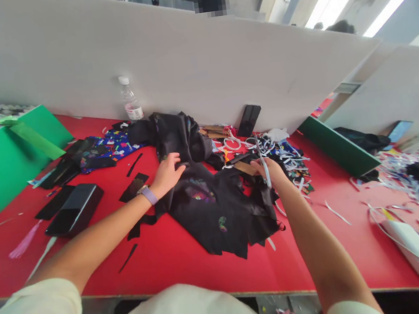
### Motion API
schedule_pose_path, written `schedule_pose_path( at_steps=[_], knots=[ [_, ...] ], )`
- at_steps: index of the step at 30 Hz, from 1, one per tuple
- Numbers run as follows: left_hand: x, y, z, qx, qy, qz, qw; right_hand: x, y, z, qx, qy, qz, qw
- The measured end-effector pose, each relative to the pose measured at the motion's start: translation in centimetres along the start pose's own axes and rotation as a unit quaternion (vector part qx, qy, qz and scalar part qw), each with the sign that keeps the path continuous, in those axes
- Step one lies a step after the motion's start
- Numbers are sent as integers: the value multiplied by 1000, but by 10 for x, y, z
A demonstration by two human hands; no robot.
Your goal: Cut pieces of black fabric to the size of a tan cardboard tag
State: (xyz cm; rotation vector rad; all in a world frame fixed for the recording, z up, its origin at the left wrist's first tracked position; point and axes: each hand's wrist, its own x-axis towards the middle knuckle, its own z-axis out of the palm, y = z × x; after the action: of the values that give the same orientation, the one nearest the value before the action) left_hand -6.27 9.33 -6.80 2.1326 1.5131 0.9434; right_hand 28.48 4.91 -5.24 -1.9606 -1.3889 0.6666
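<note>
A sheet of black fabric (pixel 198 220) with shiny coloured prints and a jagged front edge lies on the red table (pixel 225 278). Over its left part hovers or rests my left hand (pixel 169 172), fingers apart, with nothing in it. My right hand (pixel 269 170) is closed at the fabric's right side, around what looks like a pair of metal scissors (pixel 265 167), its tip pointing away from me. A flat brown card strip (pixel 245 167) reaches to the fingertips of that hand; whether they pinch it too is unclear. More bunched black fabric (pixel 176 135) lies behind.
A clear bottle (pixel 131 103) stands at the grey partition (pixel 181 63), where a phone (pixel 249 120) leans. Fabric scraps and white strips (pixel 282 152) pile up at right. A black box-like device (pixel 74 211) sits left. Green dividers (pixel 337 148) flank the place.
</note>
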Motion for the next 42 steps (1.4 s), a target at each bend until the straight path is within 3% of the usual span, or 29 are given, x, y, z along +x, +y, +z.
schedule_pose_path(
  at_steps=[2,3,5,7,10,13,16,19,24,30,35,42],
  knots=[
    [-16,17,0,51,63,70,994,-5,2,-4,-32,43,3,999],
    [-30,28,0,61,55,111,990,-9,2,-8,-46,62,4,997],
    [-64,51,0,56,-51,198,977,-21,1,-16,-68,94,5,993],
    [-101,70,3,59,-179,275,943,-36,-2,-23,-71,103,6,992],
    [-143,83,10,104,-247,322,908,-67,-10,-27,19,28,25,999],
    [-158,83,20,151,-252,325,899,-108,-16,-22,99,-77,61,990],
    [-159,80,27,170,-243,323,899,-154,-14,-13,254,-236,165,923],
    [-160,81,30,167,-236,314,904,-198,-6,-8,296,-307,219,878],
    [-163,85,29,156,-238,285,915,-255,3,-6,299,-309,254,866],
    [-160,86,35,102,-232,205,946,-297,4,-3,276,-337,300,849],
    [-161,91,38,76,-201,164,963,-312,5,8,264,-357,326,834],
    [-178,102,34,116,-187,204,954,-309,1,23,263,-338,312,848]
  ],
)
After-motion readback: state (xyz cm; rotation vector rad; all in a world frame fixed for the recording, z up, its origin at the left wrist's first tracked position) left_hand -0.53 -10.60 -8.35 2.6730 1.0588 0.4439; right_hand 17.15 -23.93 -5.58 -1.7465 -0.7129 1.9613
